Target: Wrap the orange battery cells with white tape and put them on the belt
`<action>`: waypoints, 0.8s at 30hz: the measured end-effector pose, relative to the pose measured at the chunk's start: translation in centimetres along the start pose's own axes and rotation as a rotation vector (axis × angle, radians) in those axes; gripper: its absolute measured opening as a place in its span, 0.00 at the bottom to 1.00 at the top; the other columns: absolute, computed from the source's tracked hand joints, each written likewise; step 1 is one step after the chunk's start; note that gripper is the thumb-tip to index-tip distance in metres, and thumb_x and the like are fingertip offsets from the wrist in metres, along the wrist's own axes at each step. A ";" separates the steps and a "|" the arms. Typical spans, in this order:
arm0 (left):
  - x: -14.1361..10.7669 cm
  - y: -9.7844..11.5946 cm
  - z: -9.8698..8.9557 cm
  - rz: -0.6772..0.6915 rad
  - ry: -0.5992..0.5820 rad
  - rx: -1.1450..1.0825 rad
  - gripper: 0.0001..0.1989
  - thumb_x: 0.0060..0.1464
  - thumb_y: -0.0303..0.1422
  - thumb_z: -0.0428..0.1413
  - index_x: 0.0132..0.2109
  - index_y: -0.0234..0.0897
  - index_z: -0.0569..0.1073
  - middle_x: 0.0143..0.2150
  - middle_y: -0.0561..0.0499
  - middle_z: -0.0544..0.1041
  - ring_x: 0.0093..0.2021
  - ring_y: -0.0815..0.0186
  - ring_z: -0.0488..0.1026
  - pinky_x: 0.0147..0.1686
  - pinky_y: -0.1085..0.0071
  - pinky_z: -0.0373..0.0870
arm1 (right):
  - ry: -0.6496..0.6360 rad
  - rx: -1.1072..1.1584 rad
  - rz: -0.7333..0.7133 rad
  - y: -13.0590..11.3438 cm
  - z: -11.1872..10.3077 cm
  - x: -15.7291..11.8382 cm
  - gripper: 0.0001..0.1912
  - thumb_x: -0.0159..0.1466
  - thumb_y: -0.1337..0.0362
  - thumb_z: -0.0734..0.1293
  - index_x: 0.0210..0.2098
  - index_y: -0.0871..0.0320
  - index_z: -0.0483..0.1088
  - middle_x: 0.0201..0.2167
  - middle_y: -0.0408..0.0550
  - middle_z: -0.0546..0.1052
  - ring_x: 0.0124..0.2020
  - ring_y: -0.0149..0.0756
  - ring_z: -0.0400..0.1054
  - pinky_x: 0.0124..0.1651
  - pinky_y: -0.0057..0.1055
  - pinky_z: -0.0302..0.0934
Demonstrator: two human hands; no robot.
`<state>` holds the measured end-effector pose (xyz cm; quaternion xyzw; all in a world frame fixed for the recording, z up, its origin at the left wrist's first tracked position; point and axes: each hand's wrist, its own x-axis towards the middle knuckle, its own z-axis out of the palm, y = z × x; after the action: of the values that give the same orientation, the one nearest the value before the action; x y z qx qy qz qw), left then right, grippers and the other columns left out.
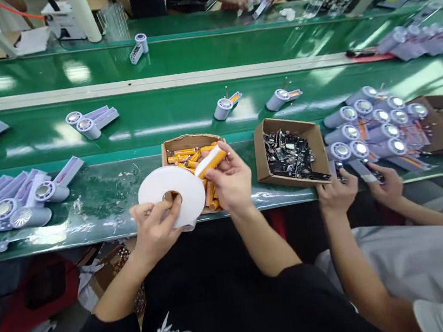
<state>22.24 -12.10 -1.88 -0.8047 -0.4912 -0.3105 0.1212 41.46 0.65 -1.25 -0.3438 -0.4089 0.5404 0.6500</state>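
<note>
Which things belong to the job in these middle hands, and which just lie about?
Seems part of it:
white roll in left hand
orange cylinder in right hand
box of orange cylinders

Seems just nearby:
box of black parts
lilac housings at left

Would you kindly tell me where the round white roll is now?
In the head view, just left of centre, the left hand holds the round white roll, partly covering the brown cardboard box of orange cylinders.
</note>
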 end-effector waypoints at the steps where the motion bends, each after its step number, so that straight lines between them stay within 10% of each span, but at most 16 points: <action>1: -0.8 0.5 -0.2 0.069 -0.049 -0.055 0.32 0.62 0.40 0.69 0.71 0.51 0.75 0.46 0.47 0.82 0.47 0.57 0.66 0.52 0.57 0.60 | -0.008 -0.037 -0.029 -0.9 -1.0 1.6 0.37 0.57 0.52 0.83 0.64 0.48 0.74 0.55 0.50 0.86 0.54 0.47 0.83 0.60 0.47 0.79; 5: -4.5 -1.7 -1.3 0.045 -0.181 -0.017 0.28 0.61 0.37 0.69 0.67 0.54 0.79 0.51 0.48 0.85 0.50 0.55 0.68 0.55 0.56 0.63 | 0.155 -0.172 -0.275 -4.1 -5.2 6.9 0.30 0.63 0.47 0.77 0.62 0.45 0.75 0.61 0.49 0.83 0.58 0.44 0.82 0.62 0.44 0.78; 10: -5.6 -13.3 -3.3 -0.324 -0.502 0.023 0.30 0.57 0.41 0.72 0.66 0.50 0.80 0.60 0.45 0.84 0.59 0.50 0.72 0.57 0.56 0.71 | 0.021 -0.163 -0.013 -1.8 -7.0 2.5 0.37 0.53 0.60 0.86 0.61 0.46 0.77 0.52 0.52 0.88 0.53 0.50 0.85 0.53 0.46 0.83; 15: 4.6 -21.0 -1.1 -0.520 -0.615 0.034 0.19 0.71 0.45 0.56 0.60 0.45 0.83 0.60 0.45 0.84 0.59 0.55 0.77 0.62 0.61 0.73 | -0.033 -0.255 0.057 0.6 -7.1 -1.2 0.31 0.52 0.63 0.86 0.55 0.52 0.81 0.48 0.57 0.89 0.45 0.54 0.87 0.47 0.46 0.85; 19: 14.1 -25.1 3.9 -0.632 -0.507 0.256 0.22 0.73 0.38 0.52 0.66 0.34 0.78 0.70 0.32 0.74 0.72 0.41 0.65 0.74 0.39 0.57 | -0.027 -0.303 0.049 0.5 -7.6 -0.8 0.31 0.52 0.59 0.87 0.54 0.53 0.82 0.46 0.57 0.89 0.45 0.56 0.87 0.47 0.46 0.86; 24: 16.8 -27.6 7.3 -0.625 -0.613 0.294 0.16 0.68 0.35 0.61 0.59 0.33 0.80 0.66 0.36 0.76 0.70 0.45 0.68 0.73 0.39 0.59 | 0.059 -0.442 0.056 0.8 -9.2 -1.1 0.32 0.50 0.55 0.88 0.52 0.49 0.82 0.44 0.57 0.89 0.43 0.64 0.87 0.51 0.59 0.85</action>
<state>6.56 17.03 -0.21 -0.6469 -0.7624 -0.0067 -0.0162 49.32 -0.38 -6.08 -0.5047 -0.4886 0.4451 0.5553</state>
